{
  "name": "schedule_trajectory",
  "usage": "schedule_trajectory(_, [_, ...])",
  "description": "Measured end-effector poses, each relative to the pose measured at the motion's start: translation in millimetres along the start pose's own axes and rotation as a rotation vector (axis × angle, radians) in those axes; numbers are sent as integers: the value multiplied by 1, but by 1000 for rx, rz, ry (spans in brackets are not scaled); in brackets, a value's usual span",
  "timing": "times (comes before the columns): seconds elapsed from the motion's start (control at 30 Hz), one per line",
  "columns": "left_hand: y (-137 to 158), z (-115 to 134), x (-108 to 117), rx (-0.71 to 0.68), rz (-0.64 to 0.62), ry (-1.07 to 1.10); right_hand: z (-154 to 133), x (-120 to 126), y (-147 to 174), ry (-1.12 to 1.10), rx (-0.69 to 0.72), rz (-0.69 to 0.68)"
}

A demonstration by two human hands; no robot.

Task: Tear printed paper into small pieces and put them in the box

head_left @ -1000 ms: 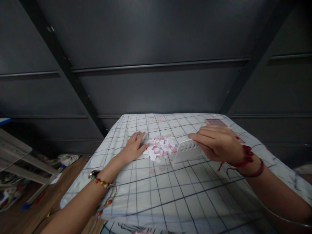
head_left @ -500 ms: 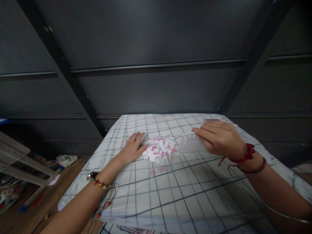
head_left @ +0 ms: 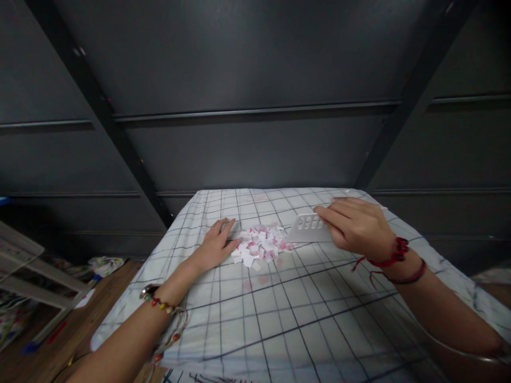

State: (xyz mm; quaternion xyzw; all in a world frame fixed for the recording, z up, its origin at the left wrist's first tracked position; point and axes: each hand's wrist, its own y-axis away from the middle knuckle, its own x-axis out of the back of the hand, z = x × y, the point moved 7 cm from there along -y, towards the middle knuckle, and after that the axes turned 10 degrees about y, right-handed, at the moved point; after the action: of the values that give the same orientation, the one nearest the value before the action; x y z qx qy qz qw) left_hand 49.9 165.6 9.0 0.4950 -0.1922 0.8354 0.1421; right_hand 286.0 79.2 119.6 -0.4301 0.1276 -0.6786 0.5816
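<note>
A heap of small white and pink paper scraps [head_left: 261,247] lies on a white checked cloth [head_left: 255,319] covering the table. At the heap's left side my left hand [head_left: 217,244] rests flat with its fingers spread, the thumb touching the scraps' edge. My right hand [head_left: 355,226] grips a flat white plastic scraper [head_left: 309,233] with a row of slots along its top. The scraper's lower left end is at the right side of the heap. My fingers hide its right part.
A dark panelled wall [head_left: 247,154] rises behind the table. On the left, a pale ladder-like frame [head_left: 35,282] stands on the wooden floor [head_left: 96,298], near a patterned cloth bundle [head_left: 106,265]. A brownish flat item behind my right hand is mostly hidden.
The scraper has tilted slightly and shifted a little left toward the heap, with my right hand moving along. My left hand has stayed about where it was.
</note>
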Motion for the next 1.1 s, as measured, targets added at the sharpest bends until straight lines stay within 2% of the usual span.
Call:
schedule_trajectory(0.2, [0, -1, 0, 8, -7, -8, -7, 4, -4, -68, 40, 0])
schedule_trajectory(0.43, [-1, -1, -1, 14, -13, -13, -5, 4, -4, -43, 16, -1])
schedule_trajectory(1.1, [-1, -2, -1, 12, -7, -13, -9, 7, -4, -221, 22, -22])
